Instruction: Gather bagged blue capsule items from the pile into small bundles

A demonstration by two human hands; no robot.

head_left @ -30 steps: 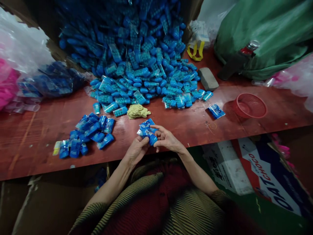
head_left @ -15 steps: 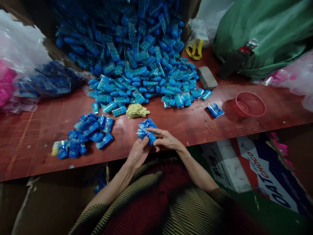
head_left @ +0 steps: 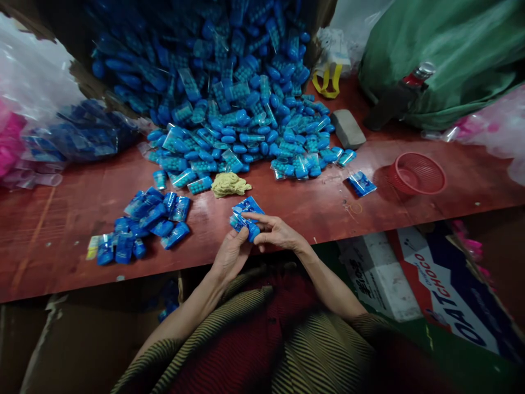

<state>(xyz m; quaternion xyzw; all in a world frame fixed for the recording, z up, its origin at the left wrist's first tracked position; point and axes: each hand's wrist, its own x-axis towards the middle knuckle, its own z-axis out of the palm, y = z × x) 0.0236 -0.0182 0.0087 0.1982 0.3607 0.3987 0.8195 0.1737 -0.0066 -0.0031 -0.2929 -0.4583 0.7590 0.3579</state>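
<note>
Near the table's front edge, my left hand (head_left: 233, 254) grips a small clear tube with a blue cap (head_left: 253, 232), its thumb on top. My right hand (head_left: 279, 232) closes on the same tube from the other side, index finger stretched across it. Just beyond my fingers lie flat blue printed wrappers (head_left: 251, 204), partly covered by the tube and fingers. Behind them sits a crumpled pale-yellow lump (head_left: 229, 185). To the left is a heap of tubes in blue printed wrappers (head_left: 151, 213). A big pile of unwrapped blue-capped tubes holding small blue balls (head_left: 241, 120) spills from a carton.
On the right stand a red plastic basket (head_left: 417, 174), a blue packet of wrappers (head_left: 361, 183) and a grey block (head_left: 348, 129). A green sack (head_left: 435, 60) and a dark bottle-like object (head_left: 394, 98) are behind. Printed cartons (head_left: 443, 295) lie below the table edge (head_left: 328, 241).
Both hands stay in nearly the same place. The tube has turned slightly between my fingers, and the right fingers have shifted a little on it.
</note>
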